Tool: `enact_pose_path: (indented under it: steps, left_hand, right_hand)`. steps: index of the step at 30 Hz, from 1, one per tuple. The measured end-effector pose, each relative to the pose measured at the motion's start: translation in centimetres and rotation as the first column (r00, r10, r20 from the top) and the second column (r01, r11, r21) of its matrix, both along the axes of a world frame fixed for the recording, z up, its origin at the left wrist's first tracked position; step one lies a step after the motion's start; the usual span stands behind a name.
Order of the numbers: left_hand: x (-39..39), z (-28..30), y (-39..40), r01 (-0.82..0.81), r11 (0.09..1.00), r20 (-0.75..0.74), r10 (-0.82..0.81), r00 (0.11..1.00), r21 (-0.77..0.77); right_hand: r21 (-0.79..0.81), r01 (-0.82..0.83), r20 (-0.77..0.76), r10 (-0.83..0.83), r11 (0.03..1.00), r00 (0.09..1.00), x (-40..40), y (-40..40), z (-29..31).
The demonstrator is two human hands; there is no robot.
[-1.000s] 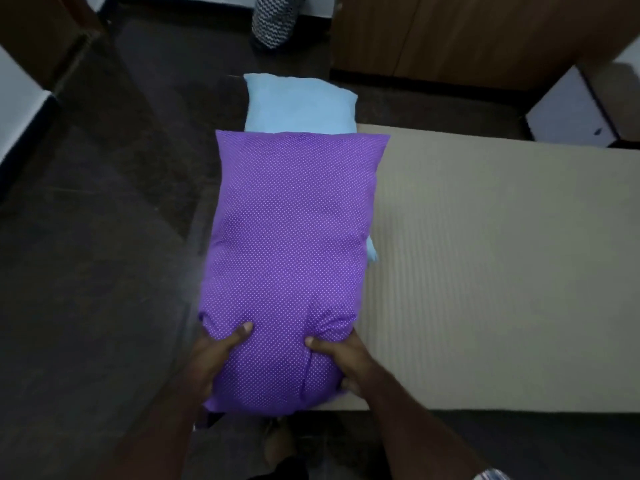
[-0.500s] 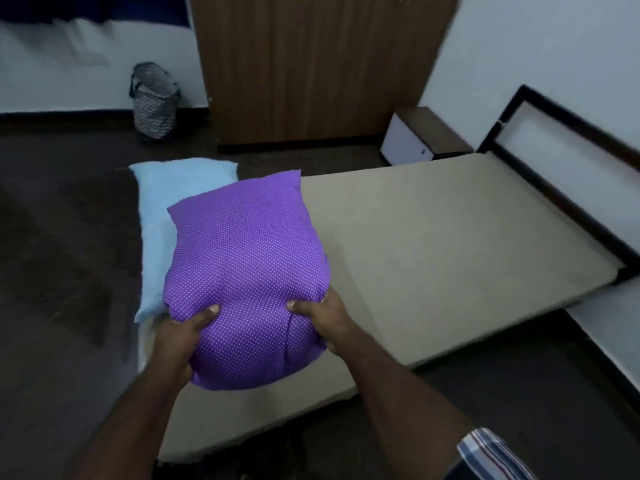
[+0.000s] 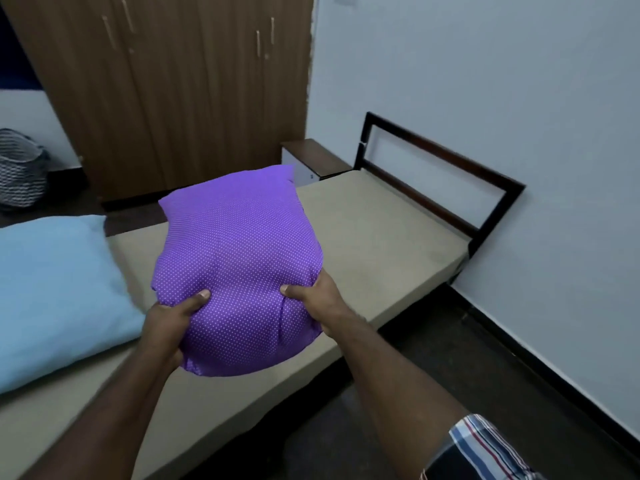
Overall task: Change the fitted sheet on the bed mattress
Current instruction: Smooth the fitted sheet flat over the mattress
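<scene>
A purple pillow with small white dots (image 3: 239, 258) hangs in the air above the bare beige mattress (image 3: 384, 237). My left hand (image 3: 169, 320) grips its near left end and my right hand (image 3: 317, 299) grips its near right end, thumbs on top. A light blue pillow (image 3: 52, 292) lies on the mattress at the left. No sheet covers the mattress.
A dark bed frame headboard (image 3: 440, 171) stands against the white wall at the right. A small nightstand (image 3: 313, 159) sits beyond the bed, a brown wardrobe (image 3: 166, 91) behind it. A patterned laundry basket (image 3: 20, 168) stands on the dark floor at far left.
I have lifted the purple pillow off the blue one and swung it to the right, toward the headboard end. The view has turned right with it.
</scene>
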State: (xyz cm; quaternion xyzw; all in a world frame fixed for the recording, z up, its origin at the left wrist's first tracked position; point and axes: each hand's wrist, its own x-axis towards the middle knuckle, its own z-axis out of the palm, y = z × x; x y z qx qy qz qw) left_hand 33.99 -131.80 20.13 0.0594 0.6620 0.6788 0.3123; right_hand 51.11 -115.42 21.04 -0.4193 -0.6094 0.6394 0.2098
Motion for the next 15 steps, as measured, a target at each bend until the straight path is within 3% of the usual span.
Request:
enact_pose_path:
  steps: [7,15]
  left_hand:
    - [4.9,1.2,9.6,0.106,0.994,0.006,-0.106,0.994,0.027]
    - [4.8,0.9,20.9,0.167,0.985,0.011,-0.168,0.986,0.053]
  right_hand:
    - [0.056,0.127,0.000,-0.127,0.990,0.992,6.6,7.6,1.9]
    - [0.095,0.201,-0.011,-0.201,0.975,0.980,7.8,17.3,0.9]
